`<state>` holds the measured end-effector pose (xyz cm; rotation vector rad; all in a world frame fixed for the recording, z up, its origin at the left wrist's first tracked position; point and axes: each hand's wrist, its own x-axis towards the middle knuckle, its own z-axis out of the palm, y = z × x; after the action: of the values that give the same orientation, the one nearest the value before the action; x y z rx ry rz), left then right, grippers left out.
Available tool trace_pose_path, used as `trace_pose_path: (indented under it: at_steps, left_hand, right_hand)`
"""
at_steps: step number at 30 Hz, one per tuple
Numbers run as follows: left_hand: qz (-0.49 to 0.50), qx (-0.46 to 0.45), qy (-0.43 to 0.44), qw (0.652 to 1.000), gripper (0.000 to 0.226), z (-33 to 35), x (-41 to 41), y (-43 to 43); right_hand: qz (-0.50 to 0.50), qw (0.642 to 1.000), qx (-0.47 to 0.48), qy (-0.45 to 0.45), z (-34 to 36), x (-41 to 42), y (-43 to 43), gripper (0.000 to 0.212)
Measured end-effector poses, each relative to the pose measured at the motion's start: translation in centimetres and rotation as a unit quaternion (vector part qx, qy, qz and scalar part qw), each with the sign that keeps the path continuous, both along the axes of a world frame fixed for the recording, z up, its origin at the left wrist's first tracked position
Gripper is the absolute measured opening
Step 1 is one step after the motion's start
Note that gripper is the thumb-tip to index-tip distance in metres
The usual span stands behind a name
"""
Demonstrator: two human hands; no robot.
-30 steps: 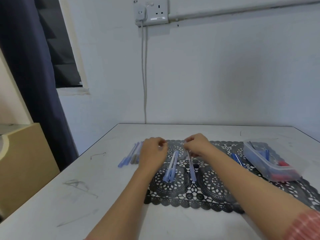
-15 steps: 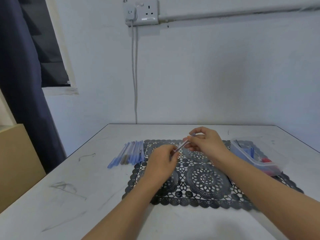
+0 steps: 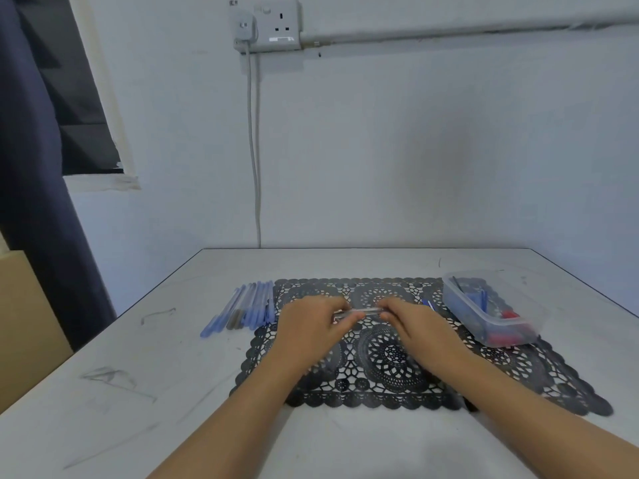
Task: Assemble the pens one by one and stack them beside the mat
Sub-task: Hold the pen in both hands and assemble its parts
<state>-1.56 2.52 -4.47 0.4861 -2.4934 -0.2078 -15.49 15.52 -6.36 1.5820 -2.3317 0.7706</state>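
At centre frame, over the black lace mat [image 3: 390, 354], the left hand [image 3: 311, 326] and right hand [image 3: 415, 323] each pinch one end of a clear pen barrel [image 3: 361, 312] with curled fingers, holding it level, probably to press its parts together. Finished blue pens [image 3: 250, 305] lie in a row just left of the mat. The parts tub [image 3: 529, 316] sits at right.

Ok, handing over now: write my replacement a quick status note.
Left hand and right hand each grip one end of a clear pen, level above the mat.
Done: a row of pens on the table beside the mat's left edge.
Parts sit in the tub at the mat's right; one blue piece lies beside it.
Left: finish this pen, add it to the row, continue from the tub.
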Motion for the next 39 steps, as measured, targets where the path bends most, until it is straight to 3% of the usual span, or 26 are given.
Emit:
trace_pose_path:
  at_steps: [2,5,12,19,24,30,39]
  left_hand:
    - [-0.003,0.003,-0.019,1.000,0.044,0.0,0.0,0.0]
    - [-0.010,0.017,-0.035,0.999,0.045,-0.2,0.0,0.0]
    - [-0.019,0.054,-0.045,0.997,0.041,0.3,0.0,0.4]
    - [-0.026,0.068,-0.053,0.996,0.038,0.7,0.3,0.5]
    - [-0.022,0.088,-0.063,0.994,0.034,1.0,0.4,0.5]
    - [-0.035,0.140,-0.067,0.987,0.031,0.7,0.2,0.6]
    - [-0.014,0.065,-0.064,0.996,0.032,0.5,0.2,0.3]
  right_hand:
    - [-0.003,0.999,0.001,0.054,-0.4,-0.5,0.0,0.029]
    - [0.012,0.986,-0.079,0.146,-1.1,-1.3,-0.1,0.041]
    - [0.060,0.955,-0.174,0.232,-0.5,-1.6,0.8,0.031]
    - [0.102,0.949,-0.212,0.209,-0.8,-2.1,1.1,0.028]
    - [0.110,0.944,-0.234,0.203,-0.8,-2.1,1.0,0.041]
    - [0.107,0.941,-0.246,0.205,-0.4,-2.0,1.4,0.024]
    - [0.087,0.958,-0.210,0.174,-0.5,-1.3,1.3,0.027]
